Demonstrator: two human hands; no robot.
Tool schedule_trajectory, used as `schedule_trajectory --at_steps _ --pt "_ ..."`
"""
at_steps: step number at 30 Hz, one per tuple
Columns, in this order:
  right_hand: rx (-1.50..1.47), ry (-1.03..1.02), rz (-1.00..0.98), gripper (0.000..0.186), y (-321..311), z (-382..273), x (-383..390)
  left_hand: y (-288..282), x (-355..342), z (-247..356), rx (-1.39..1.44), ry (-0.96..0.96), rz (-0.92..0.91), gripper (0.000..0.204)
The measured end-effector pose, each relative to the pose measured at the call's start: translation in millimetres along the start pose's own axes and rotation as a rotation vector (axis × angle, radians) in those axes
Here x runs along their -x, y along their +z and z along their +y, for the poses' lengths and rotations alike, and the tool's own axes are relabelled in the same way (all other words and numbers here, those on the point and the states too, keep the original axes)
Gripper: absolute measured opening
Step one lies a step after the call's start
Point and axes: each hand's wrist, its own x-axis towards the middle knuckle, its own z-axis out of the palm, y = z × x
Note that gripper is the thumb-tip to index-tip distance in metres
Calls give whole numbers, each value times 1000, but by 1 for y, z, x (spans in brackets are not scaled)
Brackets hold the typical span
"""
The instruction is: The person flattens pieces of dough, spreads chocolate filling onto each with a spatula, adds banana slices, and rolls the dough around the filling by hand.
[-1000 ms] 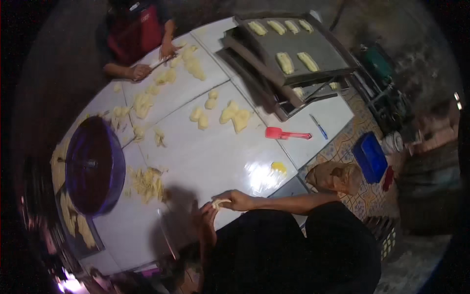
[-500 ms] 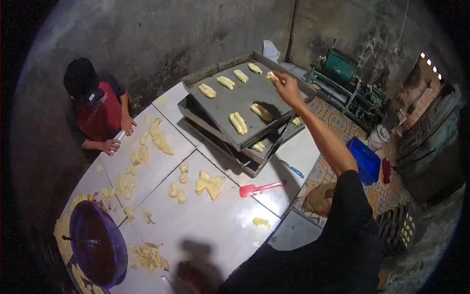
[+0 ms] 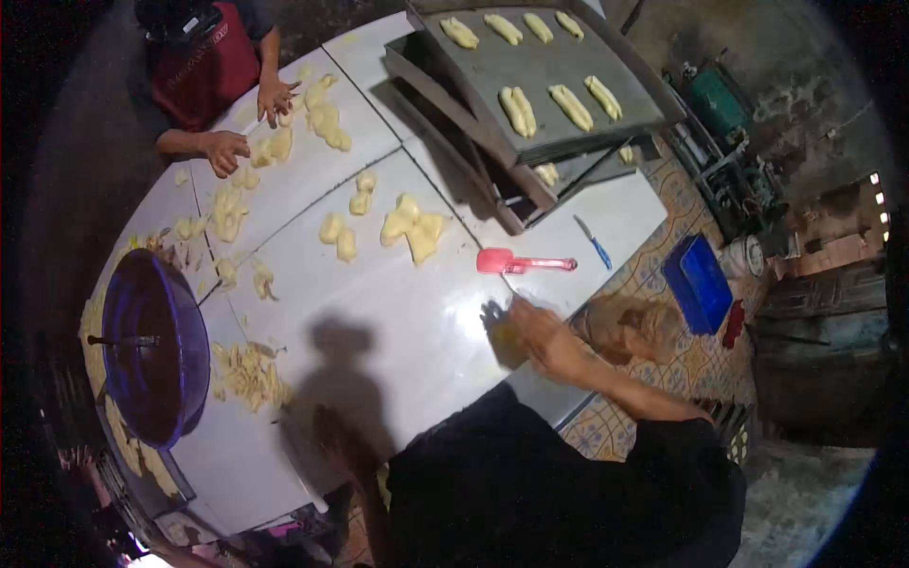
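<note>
Right hand (image 3: 535, 331) low on the white tabletop (image 3: 398, 322), palm down over a small yellow dough piece (image 3: 507, 341) near the near-right edge; whether the grip is shut on the dough or merely pressing it, cannot tell, as fingers and shadow cover it. Left hand (image 3: 341, 450) at the near edge, in deep shadow; grip unreadable.

Just far of the right hand: red plastic scraper (image 3: 516, 262), lying flat, handle pointing right. Blue-handled knife (image 3: 595, 243) right of it. Loose cluster of pale dough lumps (image 3: 412, 227) farther left. Stacked grey metal baking trays (image 3: 540, 71) at far right, top one carrying shaped dough rolls (image 3: 518, 111). Large purple round basin (image 3: 151, 346) at left edge, shredded dough heap (image 3: 248, 374) beside it. Another person's hands (image 3: 248, 123) work dough at the far-left side.

Half a second ago the right arm stretched out over the top tray; now it is back down at the near edge.
</note>
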Motion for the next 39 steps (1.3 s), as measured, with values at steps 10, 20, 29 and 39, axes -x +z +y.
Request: schedule_trajectory --at_steps 10,20,29,39 --pt "237 115 -76 54 106 -11 75 -53 -40 70 98 54 176 44" --pt "240 -360 -243 65 230 -140 -112 -62 -54 74 440 -8 311 38" --pt "381 -170 -161 75 177 -81 -162 -77 -54 66 744 -52 318 44" --pt "-395 -550 -642 38 191 -135 -110 -68 -51 55 690 -43 413 36"
